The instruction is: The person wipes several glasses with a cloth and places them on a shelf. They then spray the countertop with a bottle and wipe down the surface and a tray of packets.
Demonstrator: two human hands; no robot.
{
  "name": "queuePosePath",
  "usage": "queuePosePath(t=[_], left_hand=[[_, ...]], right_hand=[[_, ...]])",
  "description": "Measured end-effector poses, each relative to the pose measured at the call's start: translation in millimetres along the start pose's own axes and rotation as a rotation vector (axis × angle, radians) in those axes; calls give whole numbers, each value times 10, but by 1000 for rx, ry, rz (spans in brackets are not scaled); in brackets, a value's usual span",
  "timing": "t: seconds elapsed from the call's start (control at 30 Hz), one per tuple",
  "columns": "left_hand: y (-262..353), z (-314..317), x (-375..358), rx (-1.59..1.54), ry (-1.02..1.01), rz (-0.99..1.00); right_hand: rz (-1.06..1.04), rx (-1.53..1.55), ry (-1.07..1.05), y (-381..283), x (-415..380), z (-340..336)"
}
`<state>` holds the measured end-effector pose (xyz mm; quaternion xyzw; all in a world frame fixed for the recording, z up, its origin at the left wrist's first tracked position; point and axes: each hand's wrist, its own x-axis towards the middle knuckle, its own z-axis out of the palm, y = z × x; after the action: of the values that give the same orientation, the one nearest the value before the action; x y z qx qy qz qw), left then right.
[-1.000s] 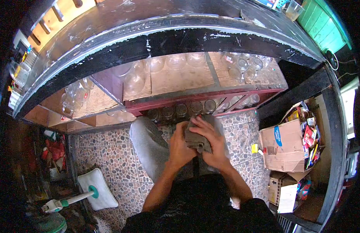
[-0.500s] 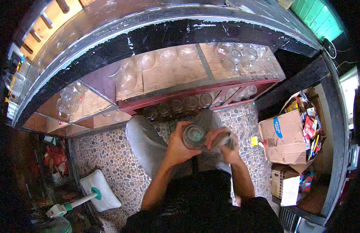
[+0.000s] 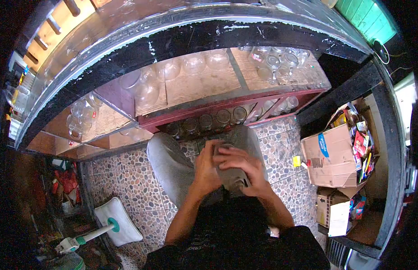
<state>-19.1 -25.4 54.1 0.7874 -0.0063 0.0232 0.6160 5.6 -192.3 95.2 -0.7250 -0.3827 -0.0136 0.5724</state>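
Observation:
In front of my lap, my left hand (image 3: 206, 170) is wrapped round the side of a glass jar (image 3: 227, 145). Most of the jar is hidden; only a bit of its top edge shows between the hands. My right hand (image 3: 245, 167) lies over the jar's top with its fingers bent across it. Under that palm hangs a greyish cloth (image 3: 233, 178), bunched and partly covered by the fingers. Both hands are close together above my knees.
Ahead, a wooden shelf (image 3: 197, 90) bears round glass jars (image 3: 194, 64) and glass mugs (image 3: 273, 61). More jars (image 3: 223, 118) stand in the lower rack. Cardboard boxes (image 3: 333, 157) full of packets are at right. A flat mop (image 3: 119, 222) lies on the pebble-patterned tiles (image 3: 137, 189) at left.
My right hand has moved left and up from beside the jar onto its top, bringing the cloth over it. The jar's round end, visible before, is now covered. My left hand keeps its grip.

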Motion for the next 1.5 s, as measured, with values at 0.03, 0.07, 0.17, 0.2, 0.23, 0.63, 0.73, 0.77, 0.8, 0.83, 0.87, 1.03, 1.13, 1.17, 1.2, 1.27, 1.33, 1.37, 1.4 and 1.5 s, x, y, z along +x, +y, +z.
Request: queuePosePath(t=[0.03, 0.07, 0.17, 0.2, 0.23, 0.63, 0.73, 0.77, 0.8, 0.83, 0.87, 1.03, 1.13, 1.17, 1.2, 1.27, 1.33, 1.37, 1.4, 1.5], left_hand=[[-47, -10, 7, 0, 1, 1], [-92, -17, 13, 26, 15, 24], [-15, -55, 21, 16, 15, 112], [18, -66, 19, -18, 5, 176], [11, -57, 16, -21, 4, 175], [186, -54, -11, 100, -9, 149], [173, -11, -2, 9, 20, 76], [163, -17, -7, -30, 24, 66], [152, -24, -27, -69, 32, 52], [159, -36, -32, -69, 35, 50], [181, -55, -26, -77, 38, 54], [145, -71, 14, -65, 68, 71], [207, -121, 1, -2, 27, 51], [199, -125, 1, 11, 26, 69], [195, -128, 5, 24, 25, 87], [232, -141, 10, 57, 23, 97], [234, -117, 5, 90, 20, 105], [216, -74, 2, 91, 27, 119], [204, -50, -4, 92, 34, 134], [211, -37, -39, -45, 33, 147]], right_hand=[[-6, 69, -54, -20, -7, -3], [-5, 69, -56, -21, -16, -4], [-40, 207, -79, -1, -48, -20], [-39, 296, -62, 14, -60, -32], [-38, 384, -45, 34, -79, -49], [304, 343, 531, 41, -35, 64], [-22, -147, 137, -11, 31, 35], [-28, -102, 120, -6, 29, 33], [-33, -54, 100, -5, 19, 39], [-32, -52, 96, -23, 28, 24], [-54, 10, 63, -59, 46, -12], [-63, 129, 1, 1, -115, -105], [0, 299, -33, 61, -268, -204], [164, 421, 111, 109, -389, -207], [329, 541, 255, 142, -452, -206], [354, 434, 415, 173, -345, -147], [381, 324, 572, 143, -199, -56], [299, 236, 461, 56, -101, -15], [216, 149, 351, -8, -22, 8], [-102, -180, 81, -58, 98, 5]])
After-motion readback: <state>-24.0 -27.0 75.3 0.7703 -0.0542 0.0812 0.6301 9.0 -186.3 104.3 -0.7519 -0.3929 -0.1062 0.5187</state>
